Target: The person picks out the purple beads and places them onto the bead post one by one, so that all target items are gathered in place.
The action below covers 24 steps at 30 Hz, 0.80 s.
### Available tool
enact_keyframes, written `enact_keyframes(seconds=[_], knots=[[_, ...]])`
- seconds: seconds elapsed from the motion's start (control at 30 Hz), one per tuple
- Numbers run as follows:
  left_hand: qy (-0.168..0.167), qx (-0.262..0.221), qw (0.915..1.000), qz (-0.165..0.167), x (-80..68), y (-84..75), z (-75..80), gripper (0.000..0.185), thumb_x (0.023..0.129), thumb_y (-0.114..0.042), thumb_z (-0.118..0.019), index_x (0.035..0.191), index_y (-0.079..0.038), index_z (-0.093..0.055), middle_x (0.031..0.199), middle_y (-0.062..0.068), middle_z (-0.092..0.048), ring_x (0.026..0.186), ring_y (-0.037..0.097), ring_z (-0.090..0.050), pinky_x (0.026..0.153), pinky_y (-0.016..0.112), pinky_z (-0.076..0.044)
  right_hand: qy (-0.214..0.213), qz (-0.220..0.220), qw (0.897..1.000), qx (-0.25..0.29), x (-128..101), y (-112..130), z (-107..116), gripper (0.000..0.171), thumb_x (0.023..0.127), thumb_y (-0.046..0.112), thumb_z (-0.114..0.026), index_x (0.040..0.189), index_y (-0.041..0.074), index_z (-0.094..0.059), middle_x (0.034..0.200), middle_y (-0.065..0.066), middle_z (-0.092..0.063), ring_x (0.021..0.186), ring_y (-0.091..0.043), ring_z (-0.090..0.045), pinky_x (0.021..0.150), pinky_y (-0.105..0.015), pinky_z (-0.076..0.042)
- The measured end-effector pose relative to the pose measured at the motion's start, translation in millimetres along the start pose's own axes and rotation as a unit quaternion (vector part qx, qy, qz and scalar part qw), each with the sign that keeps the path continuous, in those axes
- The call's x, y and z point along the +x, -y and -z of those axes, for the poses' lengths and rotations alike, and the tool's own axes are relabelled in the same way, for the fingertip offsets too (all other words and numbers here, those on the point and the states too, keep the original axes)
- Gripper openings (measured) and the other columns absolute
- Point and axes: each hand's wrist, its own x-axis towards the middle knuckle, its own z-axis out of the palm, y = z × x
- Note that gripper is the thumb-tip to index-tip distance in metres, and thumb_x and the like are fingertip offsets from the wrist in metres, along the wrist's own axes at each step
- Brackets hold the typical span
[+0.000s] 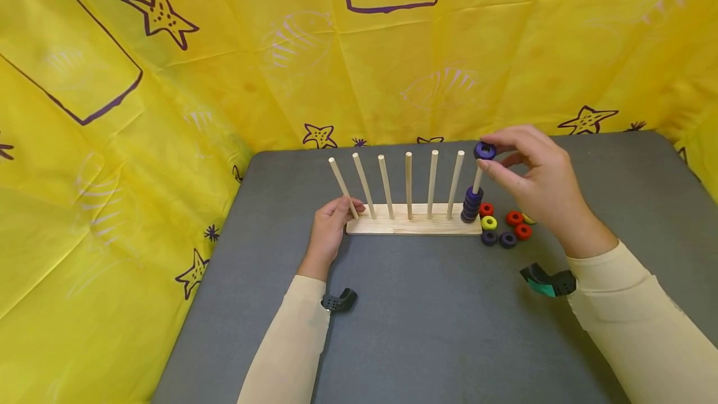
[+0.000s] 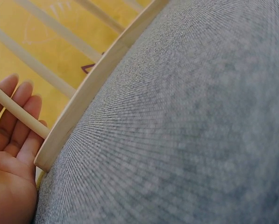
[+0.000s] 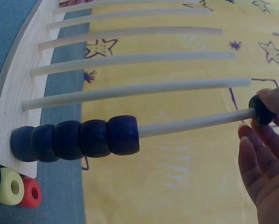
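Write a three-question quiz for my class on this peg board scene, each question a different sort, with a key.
1. True or false: the right hand holds a red ring at the tip of the rightmost peg.
2. How many purple rings already sit stacked on that peg?
3. The left hand rests against: A) the loose rings, B) the left end of the wooden base, C) the yellow cloth.

Key:
1. False; it holds a purple ring.
2. Five, counted in the right wrist view.
3. B.
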Motion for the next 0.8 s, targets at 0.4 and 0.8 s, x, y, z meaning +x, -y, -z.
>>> enact_keyframes(seconds=[0.4, 0.8], knots=[[-0.003, 0.008, 0.9999, 0.007, 1.6, 9.2, 2.9, 0.041, 0.102, -0.027, -0.048, 0.103, 0.01, -0.065, 0.101, 0.027, -0.065, 0.1, 0.038, -0.061, 0.09, 0.042, -0.048, -0.006, -0.007, 1.0, 0.003, -3.8, -5.9, -3.9, 0.03, 0.073, -0.016, -0.075, 0.1, -0.007, -0.068, 0.098, -0.016, -0.062, 0.08, -0.019, -0.055, 0.073, -0.015, -0.047], [-0.014, 0.021, 0.9997, 0.005, 4.1, 20.9, 4.1, 0.04, 0.1, -0.038, -0.051, 0.099, -0.003, -0.07, 0.098, 0.015, -0.068, 0.098, 0.028, -0.063, 0.089, 0.039, -0.048, 0.003, -0.021, 1.0, 0.001, -6.6, -9.0, -3.8, 0.031, 0.075, -0.014, -0.074, 0.103, -0.004, -0.067, 0.1, -0.012, -0.063, 0.085, -0.009, -0.053, 0.073, -0.018, -0.047]])
